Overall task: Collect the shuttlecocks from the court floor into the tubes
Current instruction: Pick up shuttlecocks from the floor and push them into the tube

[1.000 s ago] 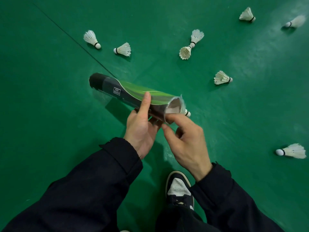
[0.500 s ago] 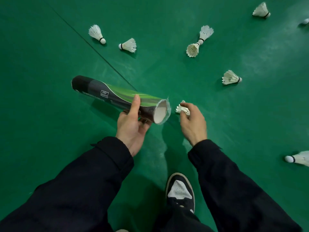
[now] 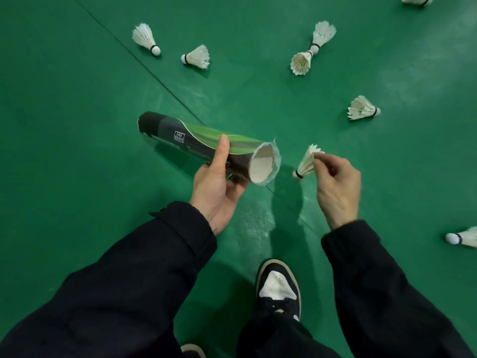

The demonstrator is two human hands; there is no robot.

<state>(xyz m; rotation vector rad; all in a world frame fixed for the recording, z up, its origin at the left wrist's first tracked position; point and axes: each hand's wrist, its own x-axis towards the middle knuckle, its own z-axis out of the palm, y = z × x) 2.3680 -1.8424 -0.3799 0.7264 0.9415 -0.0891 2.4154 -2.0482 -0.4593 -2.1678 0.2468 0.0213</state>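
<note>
The court floor (image 3: 77, 125) is seen in green, crossed by a thin dark line (image 3: 144, 62). The tube (image 3: 196, 143) is black at its closed end, with a bright green wavy band along the top, a small white-printed label, and a pale cream interior. The shuttlecocks at 12 o'clock (image 3: 300, 63) and 3 o'clock (image 3: 361, 109) are white-feathered with a black band. The sleeves (image 3: 129, 293) are black; the shoe (image 3: 278, 288) is black and white.

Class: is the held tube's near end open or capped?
Open: the tube in the left hand shows a bare round mouth, no cap.
</note>
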